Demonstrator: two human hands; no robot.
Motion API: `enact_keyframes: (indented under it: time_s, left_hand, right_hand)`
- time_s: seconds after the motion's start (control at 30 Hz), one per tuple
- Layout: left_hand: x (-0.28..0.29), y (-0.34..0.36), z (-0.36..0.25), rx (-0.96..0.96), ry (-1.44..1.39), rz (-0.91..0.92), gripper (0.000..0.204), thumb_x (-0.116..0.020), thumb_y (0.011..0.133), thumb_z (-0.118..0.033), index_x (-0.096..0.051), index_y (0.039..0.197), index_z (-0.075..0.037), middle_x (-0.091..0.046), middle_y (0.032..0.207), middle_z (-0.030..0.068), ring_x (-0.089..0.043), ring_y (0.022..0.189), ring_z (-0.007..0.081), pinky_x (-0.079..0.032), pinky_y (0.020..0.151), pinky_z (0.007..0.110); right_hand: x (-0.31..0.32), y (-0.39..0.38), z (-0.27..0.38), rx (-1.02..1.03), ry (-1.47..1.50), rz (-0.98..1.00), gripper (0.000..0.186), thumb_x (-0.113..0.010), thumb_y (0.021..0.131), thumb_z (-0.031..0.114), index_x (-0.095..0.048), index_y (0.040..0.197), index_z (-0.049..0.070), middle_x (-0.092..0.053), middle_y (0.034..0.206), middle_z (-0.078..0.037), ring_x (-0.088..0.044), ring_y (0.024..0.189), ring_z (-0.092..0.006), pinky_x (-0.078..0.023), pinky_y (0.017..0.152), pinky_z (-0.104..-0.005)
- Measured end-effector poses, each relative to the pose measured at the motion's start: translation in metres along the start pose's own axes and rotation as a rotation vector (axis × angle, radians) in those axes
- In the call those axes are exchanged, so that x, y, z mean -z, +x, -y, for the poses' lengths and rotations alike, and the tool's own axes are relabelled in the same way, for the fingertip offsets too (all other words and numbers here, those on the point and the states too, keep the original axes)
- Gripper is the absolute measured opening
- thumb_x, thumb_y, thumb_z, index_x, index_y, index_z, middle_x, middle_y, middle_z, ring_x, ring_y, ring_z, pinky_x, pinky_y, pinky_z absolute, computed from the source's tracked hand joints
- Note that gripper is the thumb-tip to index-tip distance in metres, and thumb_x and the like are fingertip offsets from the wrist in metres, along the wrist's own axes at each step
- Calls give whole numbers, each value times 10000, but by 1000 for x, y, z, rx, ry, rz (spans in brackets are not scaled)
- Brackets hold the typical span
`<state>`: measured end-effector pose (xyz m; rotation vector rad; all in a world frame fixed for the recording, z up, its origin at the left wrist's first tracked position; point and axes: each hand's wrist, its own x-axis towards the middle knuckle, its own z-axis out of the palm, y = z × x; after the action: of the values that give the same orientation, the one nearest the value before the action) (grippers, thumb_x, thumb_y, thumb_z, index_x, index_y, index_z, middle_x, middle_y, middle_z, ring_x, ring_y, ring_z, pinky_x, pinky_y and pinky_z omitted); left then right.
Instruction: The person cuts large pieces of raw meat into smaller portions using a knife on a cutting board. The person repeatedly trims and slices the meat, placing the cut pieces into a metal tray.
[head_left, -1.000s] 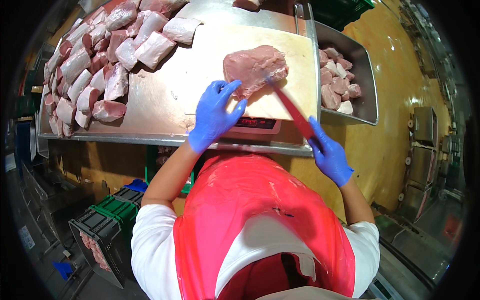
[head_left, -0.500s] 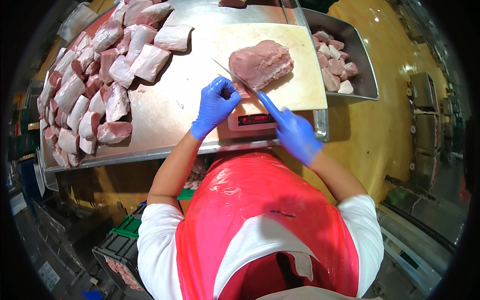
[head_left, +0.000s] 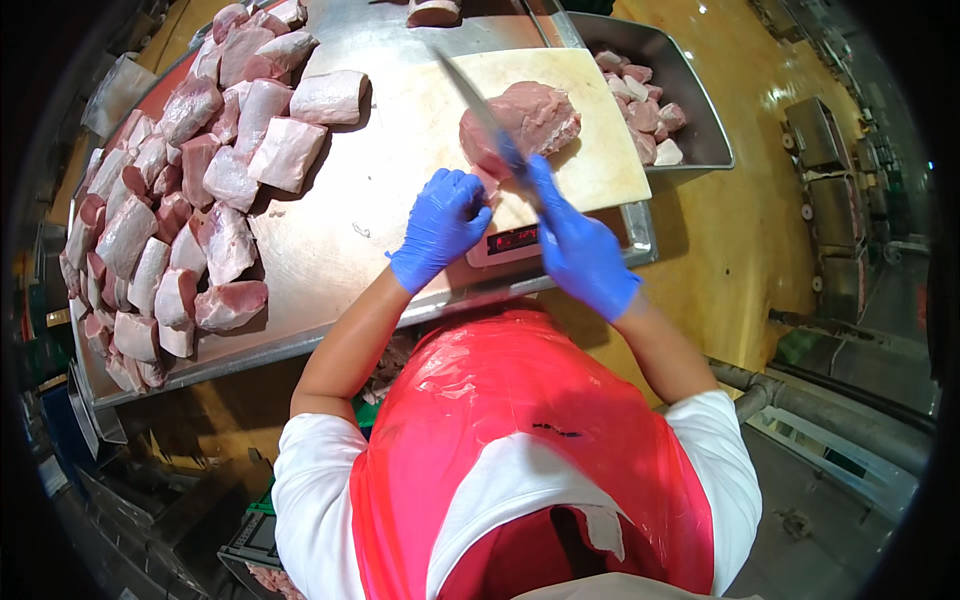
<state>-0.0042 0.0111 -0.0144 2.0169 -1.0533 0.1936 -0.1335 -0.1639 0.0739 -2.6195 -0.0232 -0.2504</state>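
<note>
A boneless pink piece of pork [head_left: 525, 120] lies on the white cutting board [head_left: 605, 150]. My left hand [head_left: 440, 222], in a blue glove, is closed at the meat's near left corner, where a thin flap of meat meets its fingers. My right hand [head_left: 585, 255], also blue-gloved, grips the blue handle of a knife [head_left: 465, 85]. The blade is blurred by motion; it points away and to the left, crossing above the left side of the pork. Just below the board, between my hands, a scale with a lit red display [head_left: 513, 240] shows.
Many cut pork pieces [head_left: 140, 235] with pale fat are heaped on the left of the metal table [head_left: 300, 260]. Another piece [head_left: 433, 12] sits at its far edge. A grey metal bin [head_left: 715, 125] with meat chunks [head_left: 645, 115] stands beyond the board on the right.
My right hand has turned the knife so its blade points farther away, raised over the pork. The left hand has shifted slightly right and nearer, still at the meat's corner.
</note>
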Motion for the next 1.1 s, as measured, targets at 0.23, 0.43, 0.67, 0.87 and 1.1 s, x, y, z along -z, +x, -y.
enact_keyframes:
  time_s: [0.23,0.43,0.67,0.87,1.1]
  left_hand:
    - [13,15,8,103,-87,92,104,-657,795,-144,-580,786,-74,-591,732,136,-585,742,356,-485,672,472]
    - [36,14,27,128,-65,133,92,-642,792,-156,-598,796,-76,-600,715,155,-590,730,369,-487,666,473]
    - [32,2,2,-10,-122,282,90,-644,770,-133,-592,823,-81,-586,730,129,-582,729,342,-486,674,460]
    - [34,6,21,7,-55,147,87,-644,744,-81,-563,765,-62,-553,715,139,-558,675,340,-464,615,444]
    - [39,32,47,150,-168,183,87,-619,765,-82,-545,779,-37,-568,726,173,-585,712,372,-479,656,443]
  right_hand:
    - [-32,34,-9,29,-189,154,892,-549,837,-8,-186,1613,241,-603,810,-215,-647,646,-387,-529,555,-508]
    - [54,-75,-9,-158,-367,499,910,-566,834,3,-189,1611,290,-611,804,-221,-626,617,-383,-511,521,-492]
    - [7,7,31,24,0,187,879,-580,835,19,-191,1605,188,-636,892,-227,-650,701,-415,-543,611,-504]
    - [-31,41,10,-69,-144,226,896,-559,834,-14,-176,1610,220,-661,894,-241,-677,746,-423,-552,628,-509]
    - [42,-27,-5,-173,-393,568,930,-569,832,-22,-159,1615,266,-649,799,-216,-665,659,-386,-551,555,-477]
